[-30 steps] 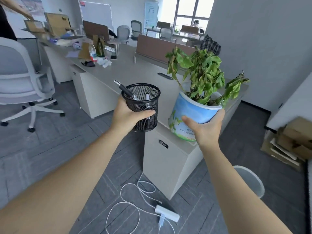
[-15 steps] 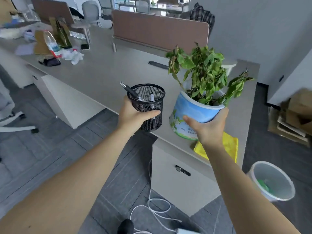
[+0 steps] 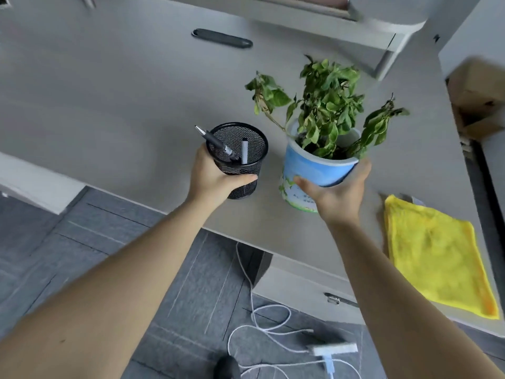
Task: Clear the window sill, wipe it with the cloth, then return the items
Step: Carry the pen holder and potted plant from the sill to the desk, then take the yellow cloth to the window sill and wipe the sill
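Observation:
My left hand (image 3: pixel 211 177) grips a black mesh pen holder (image 3: pixel 238 160) with two pens in it, held over the front part of the grey desk (image 3: pixel 114 99). My right hand (image 3: pixel 337 191) cups a blue and white pot (image 3: pixel 311 173) with a wilting green plant (image 3: pixel 325 110), tilted slightly and held just above the desk beside the pen holder. A yellow cloth (image 3: pixel 434 258) lies flat on the desk at the right, close to my right forearm.
A dark oblong cable cover (image 3: pixel 222 41) sits in the desk surface farther back. White cables and a power strip (image 3: pixel 333 350) lie on the grey carpet below. Cardboard boxes (image 3: pixel 478 99) stand at the right edge. A desk drawer lock (image 3: pixel 334 299) shows under the cloth.
I have stepped closer and the view has tilted down over the desk. Both hands have carried the pen holder and the plant pot forward over the desk surface, lower than before.

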